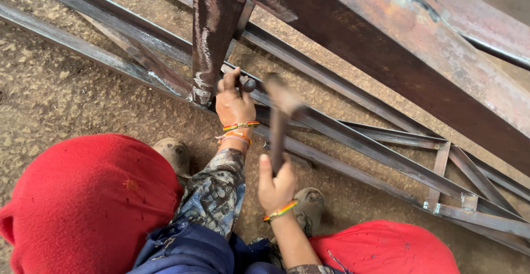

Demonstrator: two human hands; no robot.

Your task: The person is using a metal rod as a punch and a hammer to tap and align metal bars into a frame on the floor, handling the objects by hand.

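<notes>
The left hand point(234, 101) reaches forward from a paint-stained, camouflage-patterned sleeve point(215, 188), its fingers wrapped tight around a short dark metal rod point(247, 84) like a chisel or punch, which it presses against the base of a rusty upright steel post point(212, 36) where that post meets a long grey angle-iron truss frame point(353, 136) lying on the ground. The right hand point(276, 185) is lower and nearer the body, closed in a fist around the handle of a rust-brown hammer point(280, 114); the handle rises away from the fist and the head, blurred, hangs just right of the rod, close to the left hand's fingers. Whether the head touches the rod cannot be told. Two hands show, both the person's own. The left wrist bears two bands, one multicoloured beaded bracelet point(240, 125) and one orange thread band point(235, 136); the right wrist bears one multicoloured bracelet point(280, 211). Two worn, dusty shoes point(175, 153) sit on the sandy dirt floor point(55, 91), one beside each forearm. Two knees in red cloth point(88, 196) frame the lower edge, one left, one right. A broad rusty steel beam point(419, 53) runs diagonally across the upper right.
</notes>
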